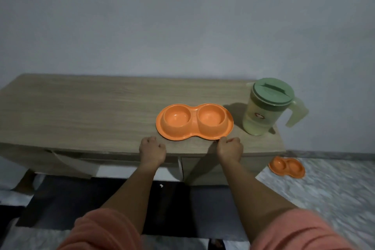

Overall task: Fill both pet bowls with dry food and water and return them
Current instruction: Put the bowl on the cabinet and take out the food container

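Near the front edge of the wood-grain surface (81, 107) sits an orange double pet bowl (194, 122), both round wells empty, beside a lidded translucent pitcher (263, 109) (presumably the water). Left hand (152, 149) curls on nothing; right hand (229, 149) curls touching the bowl's rim. A second double bowl (287, 167) lies on the floor.

Double bowl (194, 122) on cabinet (81, 107), jug (265, 107) right.

Dim, soft, blurred edges
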Demonstrator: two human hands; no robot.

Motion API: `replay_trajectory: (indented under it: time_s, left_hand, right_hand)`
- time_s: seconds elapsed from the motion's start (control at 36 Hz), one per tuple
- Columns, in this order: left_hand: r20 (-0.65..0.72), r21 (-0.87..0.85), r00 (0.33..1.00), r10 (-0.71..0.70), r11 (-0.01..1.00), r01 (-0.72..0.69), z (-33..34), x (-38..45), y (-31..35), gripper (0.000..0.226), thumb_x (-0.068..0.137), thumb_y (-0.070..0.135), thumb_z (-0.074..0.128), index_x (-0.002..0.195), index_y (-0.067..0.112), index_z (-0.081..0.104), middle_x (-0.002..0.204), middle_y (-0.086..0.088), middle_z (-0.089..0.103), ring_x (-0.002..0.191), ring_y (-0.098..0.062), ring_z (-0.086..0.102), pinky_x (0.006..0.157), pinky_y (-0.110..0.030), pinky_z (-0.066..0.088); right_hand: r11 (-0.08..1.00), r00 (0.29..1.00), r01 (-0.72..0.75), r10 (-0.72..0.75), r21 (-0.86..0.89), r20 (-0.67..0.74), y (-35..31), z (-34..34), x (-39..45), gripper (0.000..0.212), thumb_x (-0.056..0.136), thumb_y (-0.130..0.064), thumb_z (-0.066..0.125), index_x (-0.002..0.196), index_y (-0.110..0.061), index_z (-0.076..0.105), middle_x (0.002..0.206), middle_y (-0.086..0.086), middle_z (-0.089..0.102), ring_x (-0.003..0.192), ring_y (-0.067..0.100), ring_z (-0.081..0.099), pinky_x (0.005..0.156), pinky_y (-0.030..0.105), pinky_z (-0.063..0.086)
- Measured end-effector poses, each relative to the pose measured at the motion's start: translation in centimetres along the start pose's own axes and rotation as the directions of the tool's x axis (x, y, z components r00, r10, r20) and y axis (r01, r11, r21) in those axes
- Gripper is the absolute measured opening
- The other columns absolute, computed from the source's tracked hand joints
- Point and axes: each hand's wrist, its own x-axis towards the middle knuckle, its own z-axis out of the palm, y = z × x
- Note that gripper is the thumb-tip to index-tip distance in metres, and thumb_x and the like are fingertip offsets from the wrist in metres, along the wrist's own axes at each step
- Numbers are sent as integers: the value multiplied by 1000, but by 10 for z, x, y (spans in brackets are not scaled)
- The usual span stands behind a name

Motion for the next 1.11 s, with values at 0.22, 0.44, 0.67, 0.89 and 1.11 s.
replay_trajectory:
  time_s: [0.22, 0.44, 0.67, 0.89, 1.11]
  left_hand:
    - [228, 219, 905, 359, 887, -407, -6, -18, -54, 74, 93, 14, 50, 155, 9, 10, 162, -8, 2, 150, -24, 5, 122, -34, 15]
    - [286, 315, 879, 382, 828, -463, -4, -17, -65, 89, 90, 5, 51, 154, 15, -9, 161, 0, -20, 150, -16, -14, 122, -39, 16]
    - [274, 370, 874, 402, 795, -481, 2, -16, -69, 92, 88, 5, 51, 153, 14, -14, 160, 1, -23, 149, -16, -17, 121, -37, 20]
    - [275, 381, 870, 410, 784, -490, 4, -15, -71, 96, 85, -1, 50, 152, 15, -18, 159, 1, -26, 148, -16, -19, 119, -37, 26]
    - [312, 458, 878, 364, 752, -474, 0, -17, -67, 102, 84, 4, 55, 151, 16, -20, 158, -1, -28, 148, -18, -19, 117, -41, 28]
  right_hand:
    - [846, 932, 347, -260, -406, 255, 32, 40, -62, 36, 92, -26, 47, 115, 0, 58, 128, 13, 48, 114, 30, 51, 95, 34, 43]
    - [348, 716, 698, -321, -626, 620, 38, 74, -87, 51, 96, -15, 41, 146, -11, 34, 158, -2, 17, 130, 27, 40, 103, 38, 42]
    - [40, 730, 672, -202, -740, 653, 36, 96, -88, 61, 99, -22, 39, 153, -15, 14, 161, -2, -9, 131, 30, 37, 100, 44, 41]
    - [-182, 756, 595, -206, -783, 622, 39, 98, -91, 63, 100, -31, 37, 153, -15, 6, 161, 2, -11, 131, 36, 32, 100, 52, 37]
    - [-238, 686, 571, -386, -785, 616, 59, 96, -102, 66, 99, -34, 33, 153, -9, 5, 158, 8, 6, 140, 36, 13, 106, 55, 27]
